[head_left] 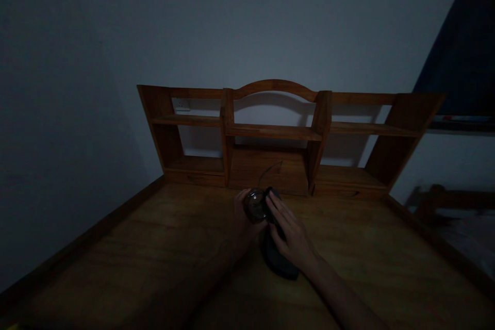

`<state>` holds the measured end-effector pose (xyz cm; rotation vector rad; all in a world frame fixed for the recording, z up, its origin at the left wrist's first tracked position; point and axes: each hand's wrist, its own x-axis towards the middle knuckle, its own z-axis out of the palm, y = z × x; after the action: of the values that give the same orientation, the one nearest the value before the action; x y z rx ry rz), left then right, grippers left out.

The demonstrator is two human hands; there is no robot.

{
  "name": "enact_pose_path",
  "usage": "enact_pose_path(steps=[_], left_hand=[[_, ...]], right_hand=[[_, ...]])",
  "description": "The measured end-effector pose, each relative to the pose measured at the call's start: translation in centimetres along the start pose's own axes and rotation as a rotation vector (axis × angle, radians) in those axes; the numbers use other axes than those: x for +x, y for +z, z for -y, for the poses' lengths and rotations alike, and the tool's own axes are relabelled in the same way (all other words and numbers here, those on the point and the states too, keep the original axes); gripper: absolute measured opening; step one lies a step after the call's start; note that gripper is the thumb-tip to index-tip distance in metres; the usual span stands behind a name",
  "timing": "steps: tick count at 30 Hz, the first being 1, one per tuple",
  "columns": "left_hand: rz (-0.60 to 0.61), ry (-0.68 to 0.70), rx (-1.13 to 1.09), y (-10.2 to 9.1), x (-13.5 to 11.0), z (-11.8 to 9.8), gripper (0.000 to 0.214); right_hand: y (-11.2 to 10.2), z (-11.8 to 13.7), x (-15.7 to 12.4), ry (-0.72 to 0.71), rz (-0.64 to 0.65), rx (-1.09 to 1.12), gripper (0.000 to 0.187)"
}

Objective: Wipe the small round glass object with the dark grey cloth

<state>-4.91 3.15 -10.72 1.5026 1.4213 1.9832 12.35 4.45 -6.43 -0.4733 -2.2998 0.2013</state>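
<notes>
The scene is dim. My left hand (pixel 243 221) curls around a small round, shiny dark object (pixel 256 205) held just above the wooden desk (pixel 154 247). My right hand (pixel 290 232) rests on top of a dark, soft-looking thing (pixel 279 264), perhaps a pouch or case, lying on the desk, and its fingertips reach up to the round object. I cannot make out what the round object is. A thin cord (pixel 270 169) runs from behind it toward the shelf unit.
A wooden shelf unit (pixel 273 134) with an arched top stands at the back of the desk against a pale wall. A raised rim (pixel 88 232) borders the desk at left and right. Dark furniture (pixel 436 203) sits beyond the right edge.
</notes>
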Motion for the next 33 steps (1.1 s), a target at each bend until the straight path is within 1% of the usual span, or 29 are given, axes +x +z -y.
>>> enact_pose_path(steps=[2, 4, 7, 14, 18, 21, 27, 33], left_hand=[[-0.068, 0.137, 0.108, 0.04, 0.03, 0.11, 0.085], [-0.077, 0.211, 0.173, 0.01, 0.01, 0.01, 0.083], [-0.059, 0.25, 0.203, -0.06, -0.06, -0.16, 0.082], [-0.072, 0.338, 0.227, 0.16, -0.02, 0.16, 0.082], [-0.011, 0.343, 0.24, 0.28, -0.13, 0.24, 0.083], [0.009, 0.337, 0.266, 0.37, -0.26, 0.34, 0.085], [0.062, 0.322, 0.279, 0.39, -0.27, 0.36, 0.082], [0.119, 0.313, 0.309, 0.25, -0.29, 0.11, 0.084]], right_hand=[[-0.08, 0.01, 0.02, -0.001, 0.002, -0.002, 0.071], [-0.17, -0.01, 0.03, 0.001, 0.003, -0.008, 0.071], [-0.2, -0.08, 0.04, 0.006, 0.003, -0.014, 0.073], [0.14, -0.44, 0.03, -0.014, -0.03, -0.009, 0.076], [0.03, -0.51, -0.1, 0.01, -0.03, -0.016, 0.077], [-0.08, -0.51, -0.13, 0.021, -0.014, -0.025, 0.078], [-0.25, -0.26, 0.01, 0.018, 0.029, -0.027, 0.081], [-0.26, -0.05, -0.04, 0.004, 0.044, -0.022, 0.082]])
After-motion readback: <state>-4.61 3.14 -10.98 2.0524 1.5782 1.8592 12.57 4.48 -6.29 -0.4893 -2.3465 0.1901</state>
